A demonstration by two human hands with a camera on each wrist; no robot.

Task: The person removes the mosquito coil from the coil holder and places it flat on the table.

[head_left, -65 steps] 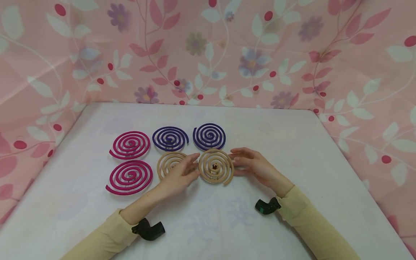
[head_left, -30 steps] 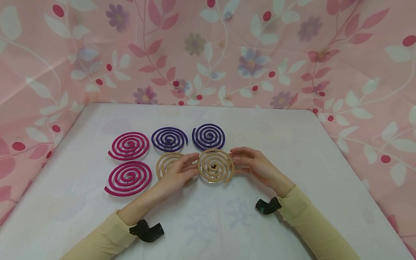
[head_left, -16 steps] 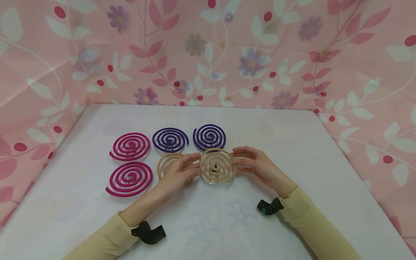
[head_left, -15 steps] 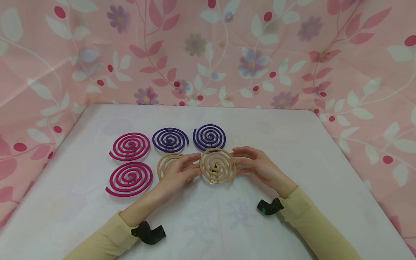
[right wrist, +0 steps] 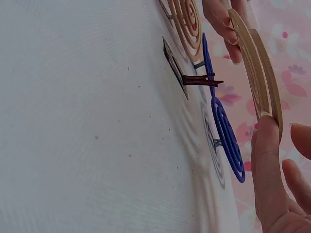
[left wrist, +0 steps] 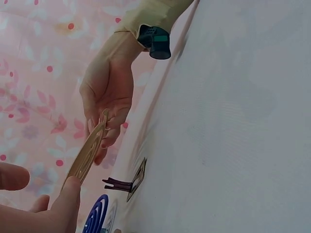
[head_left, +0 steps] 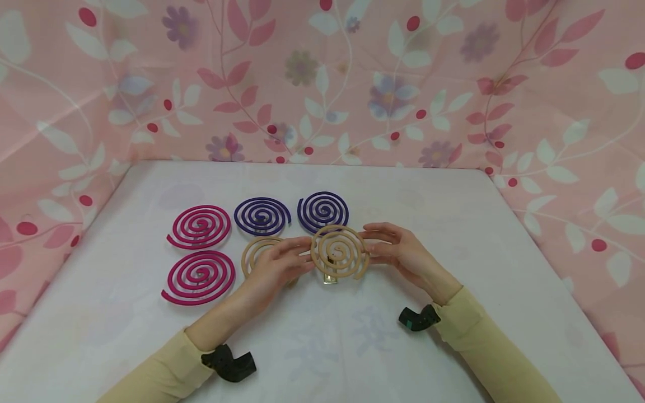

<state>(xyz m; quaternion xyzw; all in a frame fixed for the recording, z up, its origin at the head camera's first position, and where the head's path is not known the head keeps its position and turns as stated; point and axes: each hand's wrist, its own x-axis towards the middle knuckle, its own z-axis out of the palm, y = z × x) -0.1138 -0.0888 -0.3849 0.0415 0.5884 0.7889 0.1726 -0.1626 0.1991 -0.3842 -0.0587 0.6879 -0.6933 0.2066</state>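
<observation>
Both hands hold a tan mosquito coil (head_left: 339,250) by opposite edges, tilted above a small metal coil stand (head_left: 330,280). My left hand (head_left: 279,266) grips its left edge and my right hand (head_left: 403,254) the right edge. In the right wrist view the coil (right wrist: 256,73) is clear of the stand's dark upright prongs (right wrist: 199,80), and a right fingertip presses its near end. The left wrist view has the coil (left wrist: 87,153) between the two hands, apart from the stand (left wrist: 119,184). Behind my left hand, a second tan coil (head_left: 244,262) is partly hidden.
Two purple-blue coils (head_left: 325,211) sit just beyond the held one. Two pink coils (head_left: 201,274) stand on the left, one behind the other. All are on a white-covered table (head_left: 453,212), with a pink floral cloth (head_left: 322,84) at the back.
The tan coil has risen off its stand and shifted slightly right and away, with both hands moving along. More of the stand's base now shows beneath it. The other coils have stayed put.
</observation>
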